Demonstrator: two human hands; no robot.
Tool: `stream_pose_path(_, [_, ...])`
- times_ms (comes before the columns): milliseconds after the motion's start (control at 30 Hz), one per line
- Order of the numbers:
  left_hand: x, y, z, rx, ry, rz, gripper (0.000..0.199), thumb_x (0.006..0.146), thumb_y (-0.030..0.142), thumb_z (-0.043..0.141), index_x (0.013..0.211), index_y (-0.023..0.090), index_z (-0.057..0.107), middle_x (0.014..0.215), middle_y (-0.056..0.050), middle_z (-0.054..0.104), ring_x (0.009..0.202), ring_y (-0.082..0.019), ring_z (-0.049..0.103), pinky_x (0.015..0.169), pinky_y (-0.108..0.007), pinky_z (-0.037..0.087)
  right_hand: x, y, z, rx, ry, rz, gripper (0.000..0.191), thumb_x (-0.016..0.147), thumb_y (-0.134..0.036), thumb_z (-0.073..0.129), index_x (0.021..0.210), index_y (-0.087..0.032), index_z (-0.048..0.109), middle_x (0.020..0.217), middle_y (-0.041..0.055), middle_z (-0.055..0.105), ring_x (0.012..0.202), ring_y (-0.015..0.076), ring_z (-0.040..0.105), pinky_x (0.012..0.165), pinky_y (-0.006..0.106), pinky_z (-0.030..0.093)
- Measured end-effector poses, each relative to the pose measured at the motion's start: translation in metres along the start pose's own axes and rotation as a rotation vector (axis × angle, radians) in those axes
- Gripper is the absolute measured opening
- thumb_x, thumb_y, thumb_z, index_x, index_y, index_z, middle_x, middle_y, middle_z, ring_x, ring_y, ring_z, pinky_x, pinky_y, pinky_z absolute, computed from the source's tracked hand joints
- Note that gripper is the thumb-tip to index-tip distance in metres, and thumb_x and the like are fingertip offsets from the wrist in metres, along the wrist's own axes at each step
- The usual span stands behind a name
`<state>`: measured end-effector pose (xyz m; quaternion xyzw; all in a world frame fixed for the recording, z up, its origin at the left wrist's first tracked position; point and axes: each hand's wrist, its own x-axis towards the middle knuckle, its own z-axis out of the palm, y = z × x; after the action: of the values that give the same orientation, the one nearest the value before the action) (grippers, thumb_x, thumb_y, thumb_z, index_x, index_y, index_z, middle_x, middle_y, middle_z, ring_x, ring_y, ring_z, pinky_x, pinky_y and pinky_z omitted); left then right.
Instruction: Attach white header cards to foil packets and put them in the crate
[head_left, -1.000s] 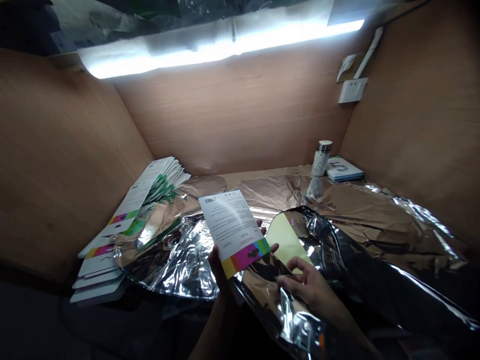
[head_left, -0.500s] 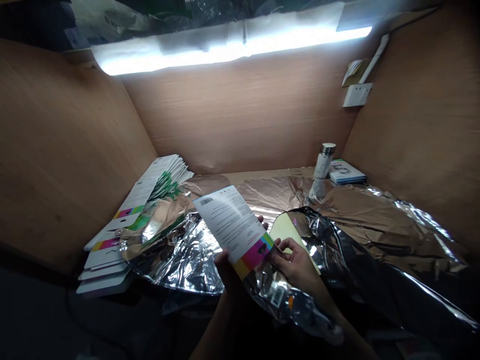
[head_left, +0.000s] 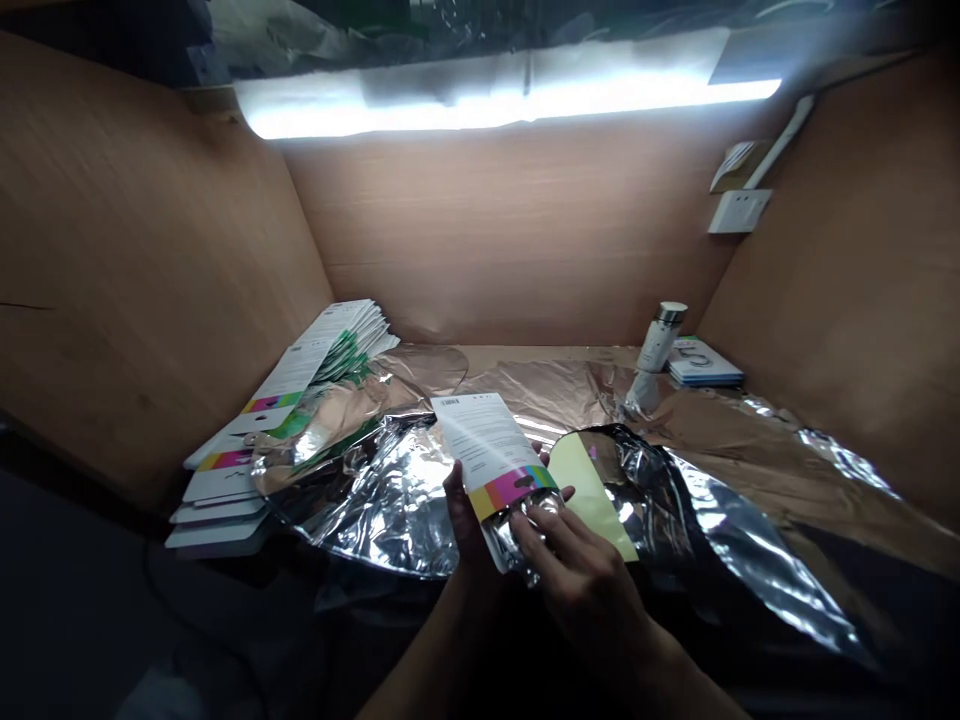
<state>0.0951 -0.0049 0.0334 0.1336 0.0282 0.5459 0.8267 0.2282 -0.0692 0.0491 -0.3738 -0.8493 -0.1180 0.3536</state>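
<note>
Now, at six o'clock, the left hand (head_left: 469,525) curls beneath a printed card (head_left: 480,440) to steady it, while the right hand (head_left: 577,585) closes over a crumpled foil packet (head_left: 525,530) pressed against the card's striped end (head_left: 514,487).

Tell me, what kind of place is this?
Probably a small packing booth: wooden walls close around it, a stack of printed cards sits at one side, and shiny foil sheets lie spread out in front.
</note>
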Motion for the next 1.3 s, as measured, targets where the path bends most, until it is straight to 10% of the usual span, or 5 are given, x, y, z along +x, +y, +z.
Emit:
stream_pose_path(333, [0.002,0.001,0.005,0.150,0.015,-0.044,0.080,0.087,0.067,0.052,0.143,0.010,0.056,0.133,-0.019,0.066,0.127,-0.045,0.060,0.109,-0.062,0.043,0.027,-0.014,0.001,0.049,-0.421,0.224,0.064,0.099,-0.059,0.053,0.140,-0.010,0.059,0.132,0.0249,0.063,0.121,0.0427,0.058,0.103,0.059,0.048])
stream_pose_path(533, [-0.006,0.054,-0.001,0.976,0.233,0.269,0.073,0.090,0.044,0.066,0.156,0.024,0.042,0.150,-0.012,0.057,0.142,-0.036,0.049,0.122,-0.055,0.032,0.019,-0.009,0.031,0.149,-0.485,0.286,0.078,0.087,-0.065,0.069,0.144,-0.013,0.053,0.133,0.0200,0.061,0.121,0.0393,0.056,0.107,0.056,0.046])
stream_pose_path(767, [-0.015,0.104,-0.029,2.139,-0.319,-0.170,0.093,0.076,0.061,0.081,0.156,0.030,0.044,0.170,-0.012,0.026,0.157,-0.046,0.005,0.124,-0.067,0.005,-0.027,-0.014,0.055,0.172,-0.480,0.096,0.044,0.099,-0.029,0.058,0.141,-0.015,0.057,0.152,0.0172,0.050,0.142,0.0375,0.042,0.120,0.056,0.034])
stream_pose_path(1067, [-0.009,0.108,-0.033,2.203,-0.476,-0.102,0.106,0.072,0.063,0.084,0.161,0.031,0.035,0.166,-0.016,0.032,0.156,-0.045,0.018,0.123,-0.065,0.018,-0.044,-0.009,0.043,0.160,-0.512,0.020,0.086,0.091,-0.049,0.069,0.157,-0.003,0.037,0.162,0.0257,0.034,0.153,0.0381,0.028,0.127,0.053,0.023])
stream_pose_path(1300, [-0.006,0.120,-0.033,2.127,-0.498,-0.112,0.072,0.090,0.047,0.071,0.156,0.031,0.045,0.161,-0.013,0.043,0.151,-0.038,0.036,0.120,-0.054,0.036,-0.007,0.006,0.054,0.178,-0.601,0.030,0.082,0.082,-0.051,0.077,0.144,-0.004,0.052,0.138,0.0247,0.059,0.131,0.0406,0.052,0.115,0.055,0.039])
